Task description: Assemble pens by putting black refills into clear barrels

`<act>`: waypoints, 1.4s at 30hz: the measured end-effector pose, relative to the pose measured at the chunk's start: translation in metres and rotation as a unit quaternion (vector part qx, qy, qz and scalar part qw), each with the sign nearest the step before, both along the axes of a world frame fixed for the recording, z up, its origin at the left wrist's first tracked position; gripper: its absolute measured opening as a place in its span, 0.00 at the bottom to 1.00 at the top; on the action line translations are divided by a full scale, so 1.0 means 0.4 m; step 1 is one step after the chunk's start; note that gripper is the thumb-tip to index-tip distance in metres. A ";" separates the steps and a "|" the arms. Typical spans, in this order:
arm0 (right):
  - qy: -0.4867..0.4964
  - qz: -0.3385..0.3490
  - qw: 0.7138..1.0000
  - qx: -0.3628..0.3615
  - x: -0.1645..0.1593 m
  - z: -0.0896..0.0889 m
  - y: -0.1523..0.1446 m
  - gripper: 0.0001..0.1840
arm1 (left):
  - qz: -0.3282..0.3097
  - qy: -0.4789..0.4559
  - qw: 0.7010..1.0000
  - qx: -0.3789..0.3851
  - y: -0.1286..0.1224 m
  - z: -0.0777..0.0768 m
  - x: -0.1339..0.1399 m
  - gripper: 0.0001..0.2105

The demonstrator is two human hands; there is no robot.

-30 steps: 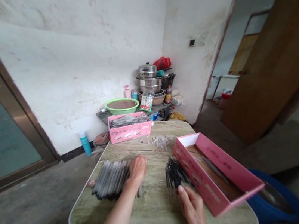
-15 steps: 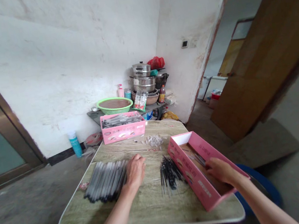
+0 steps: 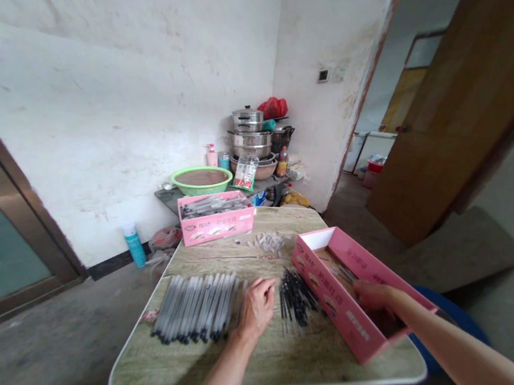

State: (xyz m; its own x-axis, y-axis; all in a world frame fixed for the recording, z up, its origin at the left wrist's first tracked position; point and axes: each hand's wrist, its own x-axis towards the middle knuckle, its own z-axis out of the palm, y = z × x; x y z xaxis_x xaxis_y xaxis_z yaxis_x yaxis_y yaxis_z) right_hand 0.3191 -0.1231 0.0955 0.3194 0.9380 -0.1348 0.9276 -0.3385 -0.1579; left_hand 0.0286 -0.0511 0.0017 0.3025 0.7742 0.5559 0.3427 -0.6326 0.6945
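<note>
In the head view, the left hand (image 3: pixel 258 306) had moved off the right end of the row of clear tubes (image 3: pixel 194 306) and toward the center of the frame, just short of the bundle of thin dark sticks (image 3: pixel 295 294). That left more of the row uncovered, dark ends toward the bottom of the frame; for the work, it suggested that the tubes at that end no longer needed the palm over them. The right hand (image 3: pixel 374 297), at the bundle a second earlier, had gone into the pink box (image 3: pixel 332 297) at right of center and stayed there, so the work seemed to be divided between the row and the box. The far pink box (image 3: pixel 216 228), filled with more tubes, and the small pale pieces (image 3: pixel 267 241) near the top of the tabletop (image 3: pixel 169 375) looked unchanged.

Much was hard to make out. The left grip was curled loosely, but whether it pinched anything could not be told; the last tubes beside it were partly covered and blurred. The right fingers were lost against the box's shadowed inside, so that grip could not be read either, and the forearm blocked the box's near end. Both forearms were cut off by the bottom edge.
</note>
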 end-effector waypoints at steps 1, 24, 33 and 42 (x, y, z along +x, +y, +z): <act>0.004 0.003 1.000 -0.006 0.004 0.004 0.002 0.06 | -0.002 -0.008 1.000 -0.005 0.000 0.002 -0.003 0.13; 0.046 0.071 0.986 0.146 -0.379 -0.047 -0.014 0.10 | -0.156 -0.258 0.911 -0.281 -0.014 0.014 0.011 0.13; -0.007 0.015 0.994 0.106 -0.374 -0.162 -0.054 0.07 | -0.045 -0.340 0.897 -0.278 0.010 -0.004 0.008 0.15; -0.053 0.014 0.996 0.069 -0.395 -0.174 -0.040 0.11 | -0.033 -0.373 0.875 -0.305 0.010 0.005 0.006 0.18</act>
